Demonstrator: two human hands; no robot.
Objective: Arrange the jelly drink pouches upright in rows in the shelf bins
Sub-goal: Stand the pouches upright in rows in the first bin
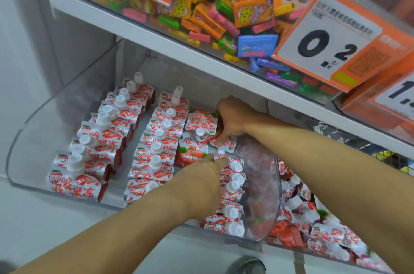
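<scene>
Red-and-white jelly drink pouches with white caps stand in the clear shelf bin (pixel 24 175). A left row (pixel 98 139) and a middle row (pixel 156 150) stand upright. A third row (pixel 233 193) runs along the bin's right wall. At the back of that row several pouches (pixel 199 123) lie flat and jumbled. My right hand (pixel 230 119) reaches in from the right, its fingers curled on a pouch in the jumble. My left hand (pixel 201 181) rests against the third row, its fingertips touching the pouches by a flat strawberry pouch (pixel 190 153).
The neighbouring bin to the right holds a loose heap of pouches (pixel 313 224). A shelf (pixel 156 33) above carries mixed candy (pixel 224 9) and orange price tags (pixel 336 42), leaving little headroom. A white wall stands on the left.
</scene>
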